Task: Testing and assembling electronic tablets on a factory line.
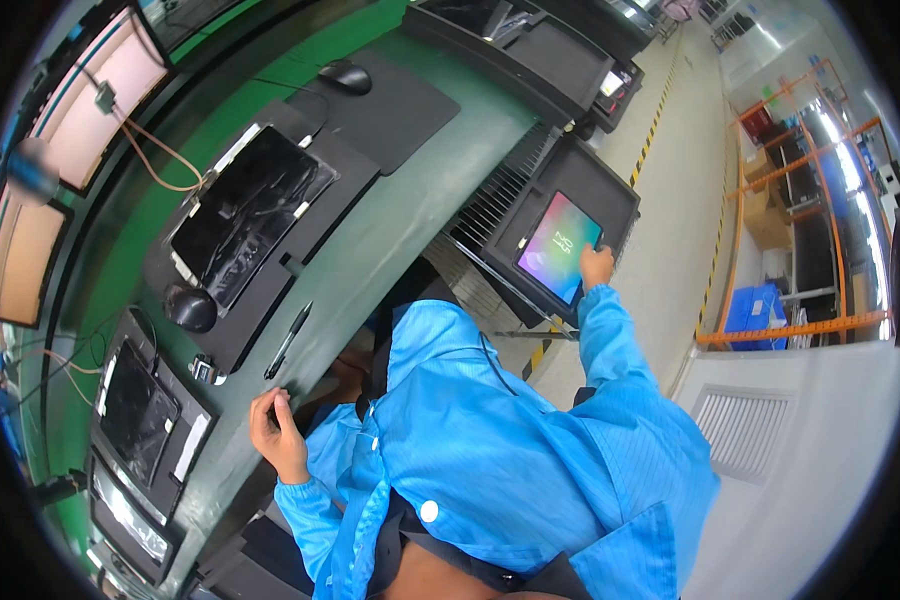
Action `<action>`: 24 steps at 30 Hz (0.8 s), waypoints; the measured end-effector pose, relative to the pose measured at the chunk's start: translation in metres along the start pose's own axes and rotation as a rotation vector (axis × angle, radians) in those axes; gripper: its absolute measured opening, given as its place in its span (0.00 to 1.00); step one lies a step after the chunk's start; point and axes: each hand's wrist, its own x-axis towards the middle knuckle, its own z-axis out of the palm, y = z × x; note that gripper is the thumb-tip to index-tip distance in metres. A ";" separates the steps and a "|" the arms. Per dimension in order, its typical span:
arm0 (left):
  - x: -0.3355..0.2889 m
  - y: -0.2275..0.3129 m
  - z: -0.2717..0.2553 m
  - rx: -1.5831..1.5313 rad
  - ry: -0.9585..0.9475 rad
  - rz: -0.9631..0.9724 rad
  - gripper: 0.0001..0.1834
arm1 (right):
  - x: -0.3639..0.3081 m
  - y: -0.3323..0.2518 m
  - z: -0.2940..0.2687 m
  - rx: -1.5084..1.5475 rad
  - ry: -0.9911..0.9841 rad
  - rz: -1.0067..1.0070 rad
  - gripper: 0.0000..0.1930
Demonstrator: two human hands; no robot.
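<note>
My right hand (597, 266) grips the right edge of a tablet (560, 245) whose lit screen glows pink, purple and green. The tablet lies in a black tray (540, 185) to the right of the workbench, resting on a wire rack (485, 220). My left hand (278, 435) is at the near edge of the green bench (345, 275), its fingers loosely curved and nothing seen in them. Just beyond its fingertips lies a black pen (290, 340).
On the bench, a dark glossy panel (250, 210) lies on a black mat, with black mice (190, 308) nearby. Smaller dark panels (138, 410) are at the left. Stacked black trays (540, 60) stand at the far end. Orange shelving (810, 200) lines the aisle.
</note>
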 end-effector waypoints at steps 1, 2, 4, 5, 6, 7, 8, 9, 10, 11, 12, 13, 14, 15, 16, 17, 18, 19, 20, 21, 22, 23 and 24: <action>0.000 -0.001 0.000 -0.016 0.004 -0.011 0.05 | 0.016 0.012 0.005 0.124 -0.063 0.039 0.32; 0.002 0.000 0.000 -0.017 -0.013 -0.003 0.05 | 0.031 0.023 0.009 0.250 -0.122 0.078 0.33; 0.002 0.003 -0.001 0.022 0.000 -0.036 0.06 | 0.039 0.015 0.007 0.319 -0.169 0.177 0.32; 0.002 0.005 -0.002 0.011 -0.007 -0.061 0.06 | 0.030 0.002 -0.003 0.519 -0.275 0.236 0.30; 0.006 0.006 -0.001 0.009 -0.017 -0.053 0.06 | 0.025 -0.006 -0.014 0.725 -0.368 0.298 0.29; 0.010 0.008 0.000 -0.042 -0.024 -0.109 0.07 | 0.039 0.009 -0.005 0.885 -0.418 0.271 0.27; 0.014 0.010 0.002 -0.094 -0.032 -0.164 0.07 | 0.042 0.015 -0.010 0.895 -0.407 0.277 0.27; 0.015 0.016 0.000 -0.091 -0.026 -0.160 0.07 | 0.032 0.001 -0.023 0.955 -0.437 0.116 0.25; 0.016 0.026 -0.002 -0.075 -0.071 -0.159 0.09 | 0.016 -0.018 -0.044 1.013 -0.462 -0.047 0.23; 0.015 0.033 -0.002 -0.055 -0.110 -0.162 0.10 | -0.030 -0.069 -0.088 0.939 -0.374 -0.067 0.21; 0.016 0.039 0.001 -0.061 -0.113 -0.148 0.10 | -0.018 -0.062 -0.092 0.995 -0.484 -0.221 0.21; 0.016 0.046 0.005 -0.064 -0.200 -0.126 0.12 | -0.025 -0.077 -0.105 1.029 -0.595 -0.269 0.22; 0.015 0.054 0.010 -0.065 -0.285 -0.104 0.14 | -0.034 -0.094 -0.120 1.061 -0.710 -0.319 0.22; 0.009 0.060 0.016 -0.106 -0.330 -0.108 0.18 | -0.051 -0.116 -0.129 1.057 -0.809 -0.388 0.22; 0.009 0.063 0.023 -0.197 -0.422 -0.141 0.22 | -0.071 -0.140 -0.137 1.052 -0.909 -0.456 0.22; 0.008 0.065 0.035 -0.293 -0.500 -0.193 0.34 | -0.097 -0.167 -0.145 1.087 -1.113 -0.515 0.22; 0.009 0.067 0.049 -0.525 -0.598 -0.212 0.44 | -0.122 -0.190 -0.148 1.047 -1.243 -0.576 0.23; 0.016 0.073 0.066 -0.716 -0.719 -0.209 0.53 | -0.143 -0.204 -0.141 1.010 -1.326 -0.593 0.24; 0.019 0.078 0.078 -0.853 -0.792 -0.227 0.57 | -0.180 -0.230 -0.151 1.010 -1.492 -0.605 0.24; 0.013 0.053 0.089 -1.013 -0.782 -0.252 0.59 | -0.204 -0.246 -0.147 0.982 -1.610 -0.620 0.23; 0.012 0.059 0.094 -1.075 -0.731 -0.261 0.57 | -0.228 -0.262 -0.137 0.932 -1.714 -0.694 0.24; 0.009 0.050 0.092 -1.244 -0.679 -0.300 0.57 | -0.245 -0.278 -0.124 0.799 -1.751 -0.825 0.24; 0.007 0.037 0.087 -1.413 -0.625 -0.340 0.56 | -0.269 -0.291 -0.114 0.771 -1.683 -1.008 0.24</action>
